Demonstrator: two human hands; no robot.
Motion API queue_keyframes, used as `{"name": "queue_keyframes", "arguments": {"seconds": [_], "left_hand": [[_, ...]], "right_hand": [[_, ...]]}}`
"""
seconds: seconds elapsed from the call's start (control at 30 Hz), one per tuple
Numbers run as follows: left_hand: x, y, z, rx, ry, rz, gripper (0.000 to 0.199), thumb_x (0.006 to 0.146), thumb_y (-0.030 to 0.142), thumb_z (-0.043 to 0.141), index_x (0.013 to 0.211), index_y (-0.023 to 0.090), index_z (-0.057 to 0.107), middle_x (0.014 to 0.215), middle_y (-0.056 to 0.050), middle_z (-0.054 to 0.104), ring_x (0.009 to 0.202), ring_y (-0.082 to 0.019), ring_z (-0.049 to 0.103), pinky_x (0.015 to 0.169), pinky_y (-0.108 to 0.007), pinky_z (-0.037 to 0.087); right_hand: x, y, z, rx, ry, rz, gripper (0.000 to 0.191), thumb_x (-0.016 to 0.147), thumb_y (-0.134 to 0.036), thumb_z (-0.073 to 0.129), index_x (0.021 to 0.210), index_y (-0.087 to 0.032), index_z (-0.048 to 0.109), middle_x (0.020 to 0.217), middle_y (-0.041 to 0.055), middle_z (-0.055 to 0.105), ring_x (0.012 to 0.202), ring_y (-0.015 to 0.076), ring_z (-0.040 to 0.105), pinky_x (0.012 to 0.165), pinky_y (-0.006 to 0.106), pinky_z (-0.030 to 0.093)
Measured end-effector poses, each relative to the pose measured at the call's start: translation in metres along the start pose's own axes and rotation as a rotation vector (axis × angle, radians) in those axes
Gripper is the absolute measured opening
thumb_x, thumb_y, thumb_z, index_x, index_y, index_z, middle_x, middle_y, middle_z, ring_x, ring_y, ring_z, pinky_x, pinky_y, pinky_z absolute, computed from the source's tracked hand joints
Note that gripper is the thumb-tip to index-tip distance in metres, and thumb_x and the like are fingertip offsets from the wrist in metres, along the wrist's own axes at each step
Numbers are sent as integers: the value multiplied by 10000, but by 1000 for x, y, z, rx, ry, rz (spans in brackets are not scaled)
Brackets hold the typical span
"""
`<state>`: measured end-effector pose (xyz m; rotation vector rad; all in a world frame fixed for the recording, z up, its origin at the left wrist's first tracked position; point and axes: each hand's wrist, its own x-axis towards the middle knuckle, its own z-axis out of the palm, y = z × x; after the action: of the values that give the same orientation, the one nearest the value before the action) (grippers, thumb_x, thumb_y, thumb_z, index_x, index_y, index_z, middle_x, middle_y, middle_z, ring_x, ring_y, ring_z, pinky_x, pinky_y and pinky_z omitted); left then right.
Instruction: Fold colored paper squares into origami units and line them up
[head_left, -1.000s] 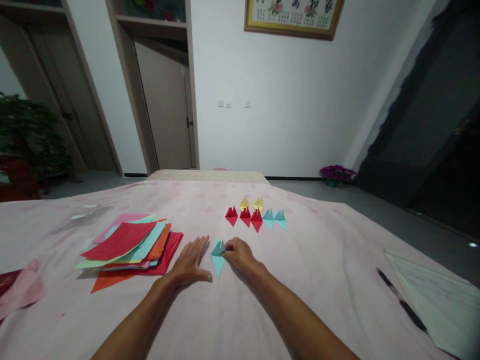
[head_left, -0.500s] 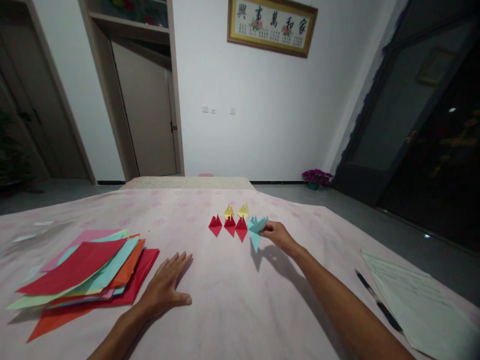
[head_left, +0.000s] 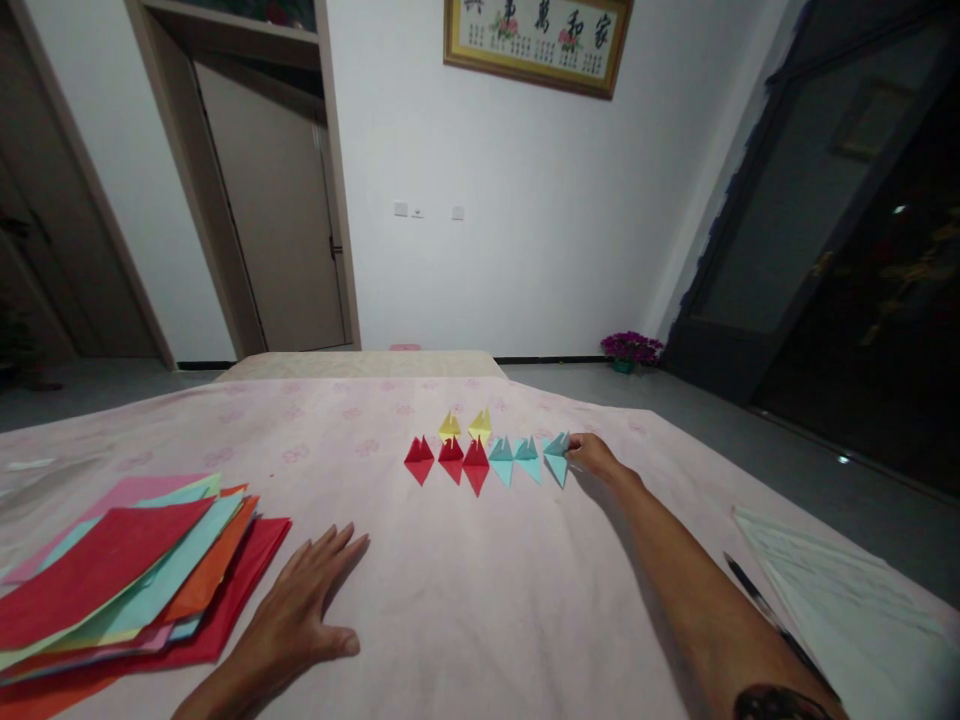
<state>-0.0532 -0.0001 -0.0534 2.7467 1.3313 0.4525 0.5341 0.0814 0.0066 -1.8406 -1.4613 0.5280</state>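
Note:
My right hand [head_left: 595, 455] pinches the edge of a light blue origami crane [head_left: 556, 462] at the right end of a row of folded paper cranes. Left of it stand two more light blue cranes [head_left: 526, 460], then three red cranes [head_left: 475, 464]. Behind the red ones are two yellow cranes [head_left: 480, 424]. My left hand [head_left: 304, 590] lies on the pink cloth, fingers spread and holding nothing, just right of a stack of coloured paper [head_left: 112, 575].
The patterned pink tablecloth [head_left: 450, 600] covers the table. At the right lie a pen [head_left: 780, 628] and sheets of written paper [head_left: 847, 600]. Beyond the table stand purple flowers [head_left: 631, 348] in a pot.
My right hand has moved right with a light blue crane, and two other light blue cranes now show separately beside the red ones. The view has shifted slightly; my left hand stays flat.

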Motion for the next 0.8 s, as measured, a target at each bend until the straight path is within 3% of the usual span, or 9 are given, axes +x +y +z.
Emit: {"name": "queue_keyframes", "arguments": {"seconds": [0.13,0.3,0.5,0.67,0.8], "left_hand": [[-1,-2,3,17,25,13,1035,614,842,605,1495,376,329,1572,-65,304,1415,-403,330,1125,-593,304],[-2,-2,3,30,31,14,983,631,827,609,1478,396,361,1569,-56,320,1408,-399,348,1119,-591,316],[-2,-7,8,18,40,17,981,613,820,633,1463,391,399,1568,-65,322,1401,-406,358,1124,-596,306],[-3,-7,8,25,55,20,971,620,820,627,1464,399,396,1569,-57,325,1400,-396,365,1120,-588,318],[-2,-6,8,25,25,1,954,633,822,612,1462,399,400,1573,-58,318,1416,-391,338,1133,-594,289]], "right_hand": [[12,6,4,-219,-136,59,360,932,-361,612,1230,-161,584,1248,80,594,1047,245,618,860,426,547],[16,2,6,-437,-211,87,340,941,-361,599,1222,-170,588,1242,80,597,1045,238,618,869,425,545],[16,-6,8,-604,-212,72,329,949,-352,591,1230,-182,578,1242,87,595,1042,220,620,873,425,543],[13,-11,8,-668,-182,59,212,933,-326,614,1082,-180,654,1147,83,641,1051,225,616,905,396,521],[12,-13,9,-686,-149,73,314,955,-355,581,1224,-193,581,1247,85,592,1044,213,617,881,423,542]]}}
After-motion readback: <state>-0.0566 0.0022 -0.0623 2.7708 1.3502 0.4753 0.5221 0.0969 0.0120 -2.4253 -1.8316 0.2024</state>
